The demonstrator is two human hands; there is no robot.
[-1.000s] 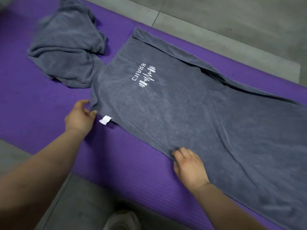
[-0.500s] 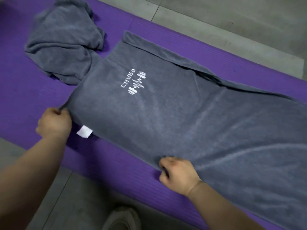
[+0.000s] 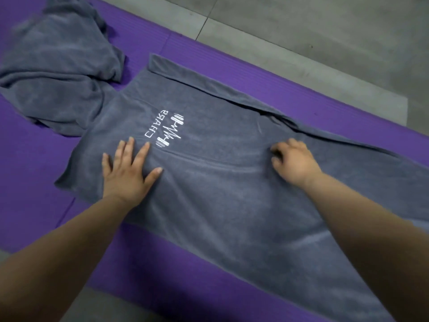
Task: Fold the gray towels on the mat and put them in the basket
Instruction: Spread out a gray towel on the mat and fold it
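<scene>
flat and spread, our left hand presses the gray towel beside its white logo. our right hand rests on it with fingers curled; we cannot tell if it pinches cloth. the towel lies on the purple mat, with a crumpled towel far left.

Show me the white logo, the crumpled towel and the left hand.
white logo (image 3: 173,132), head view, on its zigzag mark.
crumpled towel (image 3: 60,66), head view, on its bunched middle.
left hand (image 3: 126,169), head view, on the back of the hand.
</scene>
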